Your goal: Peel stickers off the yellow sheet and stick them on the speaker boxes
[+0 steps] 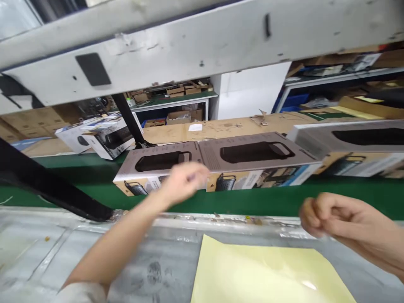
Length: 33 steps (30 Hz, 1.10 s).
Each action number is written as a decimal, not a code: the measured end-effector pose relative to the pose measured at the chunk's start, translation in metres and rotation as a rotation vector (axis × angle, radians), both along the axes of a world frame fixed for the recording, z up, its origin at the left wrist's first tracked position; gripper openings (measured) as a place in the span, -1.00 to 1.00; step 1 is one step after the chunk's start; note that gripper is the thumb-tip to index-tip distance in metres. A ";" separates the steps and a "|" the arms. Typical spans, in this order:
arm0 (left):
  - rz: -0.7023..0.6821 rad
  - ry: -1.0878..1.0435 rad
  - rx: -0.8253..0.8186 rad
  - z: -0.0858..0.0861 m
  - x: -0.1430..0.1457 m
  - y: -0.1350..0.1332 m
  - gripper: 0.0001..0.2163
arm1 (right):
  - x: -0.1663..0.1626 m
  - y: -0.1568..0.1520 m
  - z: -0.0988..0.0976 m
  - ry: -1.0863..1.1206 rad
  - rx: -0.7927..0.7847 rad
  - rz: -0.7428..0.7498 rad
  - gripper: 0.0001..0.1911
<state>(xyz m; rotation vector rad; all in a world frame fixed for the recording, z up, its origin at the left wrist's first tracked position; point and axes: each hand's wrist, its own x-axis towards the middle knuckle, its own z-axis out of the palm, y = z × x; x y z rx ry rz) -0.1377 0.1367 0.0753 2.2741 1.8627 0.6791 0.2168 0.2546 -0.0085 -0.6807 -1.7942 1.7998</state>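
Observation:
My left hand (pixel 186 181), smeared by motion, reaches forward in front of the row of printed boxes. It overlaps the near right corner of the left printed box (pixel 148 162) in view; contact between them cannot be made out. Right of that lies the middle printed box (pixel 249 158), showing a dark device with a handle. Off to the right, my right hand (pixel 344 223) hovers with curled fingers, thumb against them; whatever they may hold is hidden. Below and between the hands, a pale yellow sheet (pixel 268 273) lies on the plastic-covered bench.
A third printed box (pixel 356 147) continues the row on the green surface (pixel 227 202). Black posts (pixel 63 189) and a white overhead beam (pixel 189 50) frame the space. Smaller boxes (pixel 107 134) stand at the back left; cluttered shelves (pixel 341 73) are behind.

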 end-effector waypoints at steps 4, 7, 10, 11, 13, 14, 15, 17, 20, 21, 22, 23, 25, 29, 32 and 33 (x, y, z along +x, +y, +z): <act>0.612 0.342 -0.158 0.029 -0.126 0.054 -0.63 | -0.105 0.018 0.057 0.000 0.053 0.105 -0.61; 0.696 0.386 -0.248 0.019 -0.179 0.061 -0.72 | -0.194 0.034 0.083 0.034 0.188 0.196 -0.59; 0.723 0.405 -0.284 0.001 -0.196 0.052 -0.70 | -0.283 0.047 0.091 0.117 0.241 0.289 -0.66; 0.726 0.409 -0.286 -0.003 -0.198 0.048 -0.69 | -0.311 0.050 0.091 0.116 0.250 0.296 -0.69; 0.726 0.410 -0.285 -0.008 -0.198 0.044 -0.68 | -0.360 0.055 0.089 0.038 0.317 0.303 -0.74; 0.724 0.409 -0.284 -0.009 -0.199 0.043 -0.68 | -0.380 0.056 0.089 -0.018 0.367 0.303 -0.75; 0.721 0.406 -0.283 -0.010 -0.200 0.042 -0.68 | -0.397 0.058 0.088 -0.069 0.419 0.301 -0.76; 0.714 0.400 -0.279 -0.010 -0.202 0.043 -0.69 | -0.422 0.060 0.088 -0.134 0.497 0.292 -0.77; 0.710 0.391 -0.279 -0.012 -0.205 0.044 -0.68 | -0.441 0.064 0.088 -0.188 0.543 0.291 -0.77; 0.710 0.389 -0.282 -0.012 -0.206 0.044 -0.68 | -0.445 0.065 0.089 -0.207 0.555 0.296 -0.77; 0.711 0.388 -0.285 -0.013 -0.207 0.045 -0.67 | -0.447 0.065 0.089 -0.224 0.564 0.302 -0.76; 0.711 0.388 -0.289 -0.013 -0.207 0.044 -0.67 | -0.449 0.065 0.089 -0.237 0.571 0.310 -0.74; 0.712 0.390 -0.294 -0.013 -0.208 0.044 -0.67 | -0.451 0.064 0.089 -0.255 0.581 0.330 -0.73; 0.711 0.396 -0.299 -0.012 -0.208 0.042 -0.66 | -0.454 0.063 0.088 -0.255 0.584 0.387 -0.77; 0.717 0.401 -0.301 -0.011 -0.209 0.041 -0.67 | -0.457 0.064 0.088 -0.271 0.609 0.408 -0.78; 0.719 0.403 -0.301 -0.011 -0.210 0.040 -0.67 | -0.459 0.064 0.087 -0.277 0.621 0.408 -0.78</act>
